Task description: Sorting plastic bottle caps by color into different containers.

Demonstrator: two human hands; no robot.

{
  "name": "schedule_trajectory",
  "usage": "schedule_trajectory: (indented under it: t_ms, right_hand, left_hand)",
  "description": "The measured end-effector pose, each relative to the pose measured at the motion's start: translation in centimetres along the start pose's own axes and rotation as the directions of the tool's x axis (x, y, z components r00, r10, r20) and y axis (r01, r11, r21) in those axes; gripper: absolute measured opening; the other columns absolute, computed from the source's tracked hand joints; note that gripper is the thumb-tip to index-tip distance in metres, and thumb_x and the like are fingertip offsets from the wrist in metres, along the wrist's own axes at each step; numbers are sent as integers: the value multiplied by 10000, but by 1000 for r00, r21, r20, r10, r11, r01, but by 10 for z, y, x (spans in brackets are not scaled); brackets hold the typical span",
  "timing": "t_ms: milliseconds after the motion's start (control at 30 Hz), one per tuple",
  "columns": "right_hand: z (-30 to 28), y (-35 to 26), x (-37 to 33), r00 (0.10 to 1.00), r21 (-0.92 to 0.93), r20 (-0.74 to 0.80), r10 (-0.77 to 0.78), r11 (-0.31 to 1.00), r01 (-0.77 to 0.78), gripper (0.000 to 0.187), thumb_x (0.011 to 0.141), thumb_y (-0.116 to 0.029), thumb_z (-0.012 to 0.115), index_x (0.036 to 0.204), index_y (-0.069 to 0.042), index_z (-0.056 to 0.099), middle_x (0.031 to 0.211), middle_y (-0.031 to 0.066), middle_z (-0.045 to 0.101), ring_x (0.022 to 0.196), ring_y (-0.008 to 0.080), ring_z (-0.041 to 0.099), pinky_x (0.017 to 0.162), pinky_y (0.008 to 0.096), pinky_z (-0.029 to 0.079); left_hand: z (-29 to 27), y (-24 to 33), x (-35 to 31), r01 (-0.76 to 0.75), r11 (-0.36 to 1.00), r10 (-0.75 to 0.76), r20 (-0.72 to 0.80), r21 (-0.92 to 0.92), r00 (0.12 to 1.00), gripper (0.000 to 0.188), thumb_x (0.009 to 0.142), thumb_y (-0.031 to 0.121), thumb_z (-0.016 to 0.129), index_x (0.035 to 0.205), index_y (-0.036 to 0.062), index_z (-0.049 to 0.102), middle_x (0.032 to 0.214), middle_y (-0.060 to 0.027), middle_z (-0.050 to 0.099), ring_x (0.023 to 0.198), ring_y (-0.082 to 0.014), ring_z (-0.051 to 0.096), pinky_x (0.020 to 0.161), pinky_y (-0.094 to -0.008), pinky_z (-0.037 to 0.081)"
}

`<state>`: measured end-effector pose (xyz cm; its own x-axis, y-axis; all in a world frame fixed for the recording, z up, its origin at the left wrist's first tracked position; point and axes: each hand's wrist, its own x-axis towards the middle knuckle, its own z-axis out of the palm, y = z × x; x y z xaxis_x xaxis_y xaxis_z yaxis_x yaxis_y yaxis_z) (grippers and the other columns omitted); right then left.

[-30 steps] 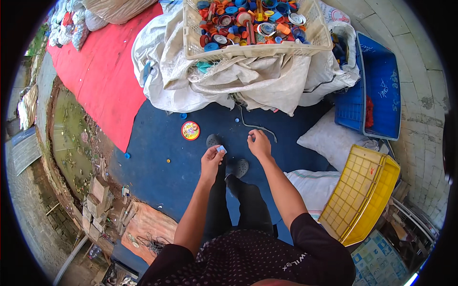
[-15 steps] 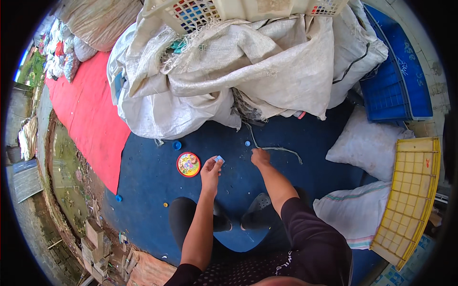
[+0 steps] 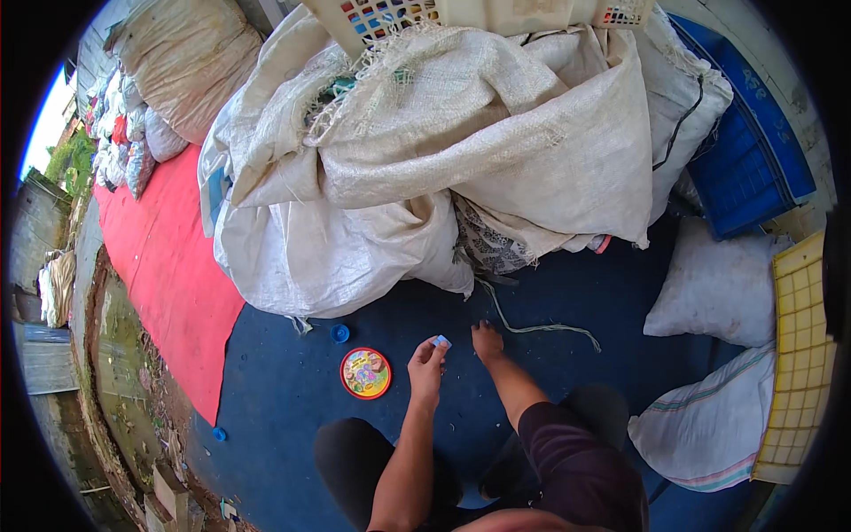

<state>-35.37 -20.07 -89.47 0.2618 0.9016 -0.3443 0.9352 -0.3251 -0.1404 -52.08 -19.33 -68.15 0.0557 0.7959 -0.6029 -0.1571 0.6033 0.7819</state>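
Between the fingertips of my left hand [image 3: 427, 371] is a small light-blue and white piece [image 3: 441, 341], too small to name more closely. My right hand [image 3: 486, 344] reaches down to the dark blue floor sheet [image 3: 550, 372], its fingers curled and pointing away from me. What those fingers close on is hidden. To the left of my left hand lies a round lid [image 3: 365, 372] with a red and yellow rim and a colourful printed middle. Just beyond the lid sits a blue cap [image 3: 339, 333]. A pale string [image 3: 541, 329] trails past my right hand.
Large white woven sacks [image 3: 425, 133] are heaped ahead, with a cream crate [image 3: 505, 16] above them. Blue crates [image 3: 745, 168], stuffed sacks [image 3: 718, 284] and a yellow crate [image 3: 798, 355] stand on the right. Red sheeting [image 3: 168, 257] covers the far left; another blue cap [image 3: 220, 434] lies near it.
My view has shifted, so the floor things appear lower. My right hand has come over the spot where a small pale-blue cap lay, and that cap no longer shows. My left hand keeps its piece.
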Motion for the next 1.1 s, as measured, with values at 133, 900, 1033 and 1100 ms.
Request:
schedule_trajectory:
  t_ms: [133, 900, 1033, 1100]
  right_hand:
    - [-20, 11, -9, 987, 44, 153, 45, 998, -52, 216, 887, -153, 543, 1081, -154, 638, 1137, 145, 648, 1044, 329, 634, 832, 455, 548]
    - [-833, 9, -359, 985, 983, -158, 65, 104, 150, 361, 816, -117, 766, 1137, -3, 646, 969, 51, 684, 849, 96, 646, 766, 236, 518]
    - [-870, 19, -391, 966, 967, -244, 84, -60, 250, 333, 842, -87, 747, 1136, 11, 623, 1000, 55, 674, 902, 113, 647, 809, 241, 522]
    - [-887, 25, -396, 961, 936, -265, 82, -218, 277, 332, 859, -44, 718, 1161, 13, 592, 1039, 75, 659, 922, 115, 641, 837, 239, 520]
  left_hand:
    - [9, 13, -10, 23, 1000, -23, 41, 15, 999, 332, 884, 283, 718, 1142, 84, 652, 951, 12, 654, 788, -78, 507, 686, -236, 393]
    - [178, 495, -410, -190, 980, 141, 483, 54, 864, 332, 901, 146, 679, 1192, 10, 594, 906, 15, 622, 761, -54, 538, 677, -205, 418]
    - [219, 527, -454, -237, 971, 223, 523, -41, 823, 319, 914, 154, 654, 1185, -4, 596, 881, 6, 604, 760, -66, 533, 703, -213, 430]
    - [239, 538, -467, -251, 967, 236, 518, -42, 822, 312, 919, 165, 648, 1178, -3, 600, 881, 8, 603, 762, -67, 532, 713, -214, 432]
